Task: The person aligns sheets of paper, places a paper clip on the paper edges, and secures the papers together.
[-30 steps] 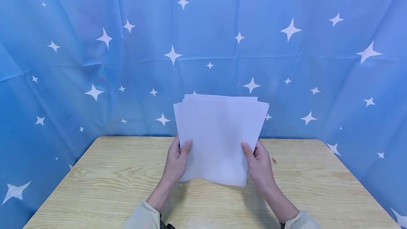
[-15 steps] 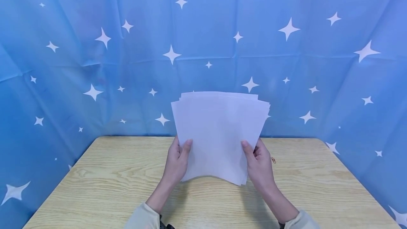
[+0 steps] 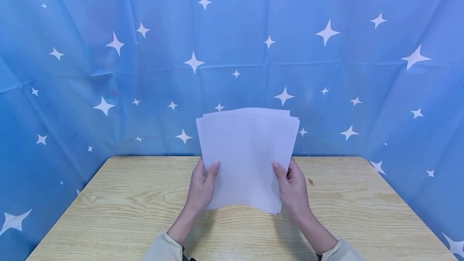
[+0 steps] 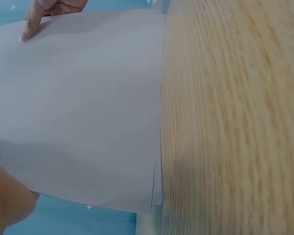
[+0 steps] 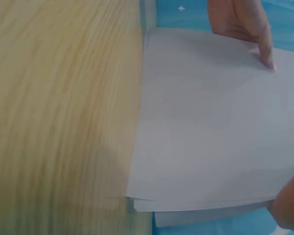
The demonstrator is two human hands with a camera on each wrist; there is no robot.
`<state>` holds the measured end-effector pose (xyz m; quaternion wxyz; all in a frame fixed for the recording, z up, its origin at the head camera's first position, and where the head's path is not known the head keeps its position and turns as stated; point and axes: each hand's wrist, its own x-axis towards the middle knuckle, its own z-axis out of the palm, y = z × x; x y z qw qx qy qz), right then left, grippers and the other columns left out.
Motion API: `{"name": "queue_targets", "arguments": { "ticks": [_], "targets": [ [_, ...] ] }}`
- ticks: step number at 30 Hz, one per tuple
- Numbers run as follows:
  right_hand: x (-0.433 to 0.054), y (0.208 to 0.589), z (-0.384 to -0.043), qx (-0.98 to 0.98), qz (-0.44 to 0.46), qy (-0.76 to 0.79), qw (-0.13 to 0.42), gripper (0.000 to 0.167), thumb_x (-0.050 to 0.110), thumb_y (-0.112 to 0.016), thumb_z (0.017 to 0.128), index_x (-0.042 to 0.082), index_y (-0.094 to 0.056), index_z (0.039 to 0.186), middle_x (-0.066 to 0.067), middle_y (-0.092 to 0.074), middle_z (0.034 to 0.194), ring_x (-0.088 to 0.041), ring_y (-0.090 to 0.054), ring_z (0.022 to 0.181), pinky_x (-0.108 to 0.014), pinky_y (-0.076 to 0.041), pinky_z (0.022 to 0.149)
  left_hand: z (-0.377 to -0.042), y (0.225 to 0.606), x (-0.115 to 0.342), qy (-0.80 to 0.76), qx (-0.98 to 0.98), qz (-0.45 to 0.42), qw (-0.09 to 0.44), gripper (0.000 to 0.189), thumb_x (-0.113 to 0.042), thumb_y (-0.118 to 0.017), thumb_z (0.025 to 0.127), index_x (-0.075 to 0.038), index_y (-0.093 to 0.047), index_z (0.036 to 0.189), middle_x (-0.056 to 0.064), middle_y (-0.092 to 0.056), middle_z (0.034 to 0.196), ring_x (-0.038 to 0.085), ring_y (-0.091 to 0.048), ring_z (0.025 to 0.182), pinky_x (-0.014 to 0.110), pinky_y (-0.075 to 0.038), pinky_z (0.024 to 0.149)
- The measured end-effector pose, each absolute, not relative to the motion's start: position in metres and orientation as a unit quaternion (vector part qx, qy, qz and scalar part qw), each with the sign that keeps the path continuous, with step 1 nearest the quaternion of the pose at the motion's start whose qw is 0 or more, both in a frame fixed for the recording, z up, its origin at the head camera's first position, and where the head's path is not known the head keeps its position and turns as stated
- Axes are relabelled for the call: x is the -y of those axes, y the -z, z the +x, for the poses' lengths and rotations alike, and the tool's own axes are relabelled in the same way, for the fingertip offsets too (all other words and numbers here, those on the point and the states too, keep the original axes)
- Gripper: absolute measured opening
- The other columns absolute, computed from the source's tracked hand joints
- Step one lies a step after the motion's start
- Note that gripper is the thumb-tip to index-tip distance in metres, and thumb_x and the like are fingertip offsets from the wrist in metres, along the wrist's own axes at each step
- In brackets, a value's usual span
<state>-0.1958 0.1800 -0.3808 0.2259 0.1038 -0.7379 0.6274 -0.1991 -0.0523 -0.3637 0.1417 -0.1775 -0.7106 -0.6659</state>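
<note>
Several sheets of white paper (image 3: 246, 152) stand up between both hands, their edges a little out of line at the top and the right side. My left hand (image 3: 201, 186) grips the left edge, thumb on the front face and fingers behind. On the opposite edge my right hand (image 3: 293, 188) holds the sheets the same way. The lower edge bows slightly upward in the middle. In the left wrist view the paper (image 4: 88, 107) shows loose corners; the right wrist view shows the paper (image 5: 206, 127) with one sheet jutting out. Most fingers are hidden behind the sheets.
A small copper-coloured paper clip (image 3: 310, 181) lies on the wooden table (image 3: 127, 204), right of the right hand. Behind the table hangs a blue curtain (image 3: 232, 23) with white stars, which also runs along both sides.
The sheets rose slightly, then came down a little, and their right-hand edges now lie closer together. My right hand has shifted slightly left. Both hands keep their hold.
</note>
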Motion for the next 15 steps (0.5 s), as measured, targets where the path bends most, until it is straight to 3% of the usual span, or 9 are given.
{"name": "queue_targets", "arguments": {
  "ticks": [15],
  "targets": [
    [-0.173,0.369,-0.184,0.745,0.082,-0.629,0.206,0.03,0.021,-0.049,0.103,0.006,-0.054,0.129,-0.015,-0.066,0.113,-0.025,-0.069,0.094,-0.038,-0.057,0.072,-0.199,0.368,0.051,0.656,0.714,-0.183,0.164,0.032,-0.013,-0.047,0.103,-0.007,-0.047,0.135,0.008,-0.057,0.125,0.021,-0.05,0.124,0.044,-0.033,0.108]
  ]
}}
